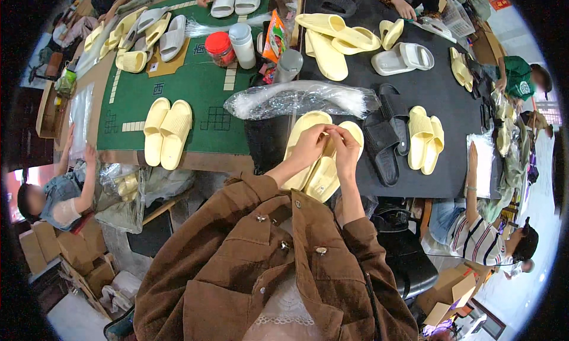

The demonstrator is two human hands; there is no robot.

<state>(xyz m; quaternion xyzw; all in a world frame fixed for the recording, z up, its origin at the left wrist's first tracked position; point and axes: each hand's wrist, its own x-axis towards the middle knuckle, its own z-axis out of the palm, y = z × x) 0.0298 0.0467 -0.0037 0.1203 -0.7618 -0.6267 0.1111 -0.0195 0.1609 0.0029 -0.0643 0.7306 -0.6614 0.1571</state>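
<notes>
My left hand [311, 145] and my right hand [346, 150] meet above a pair of pale yellow slippers [323, 186] at the table's near edge. The fingertips of both hands are pinched together over the slippers' straps. Whatever thin thing they may hold is too small to make out. Just beyond my hands lies a clear plastic bag of white strands [302, 99]. Black slippers [382, 145] lie to the right of my right hand, with another yellow pair [424, 141] beside them.
On the green mat [207, 142] at left stands a yellow slipper pair [168, 133]. A red-lidded jar [220, 49], a white bottle [242, 46] and a grey cup [288, 65] stand farther back. White slippers [403, 59] and loose yellow slippers [329, 56] lie at far right. Other people work around the table.
</notes>
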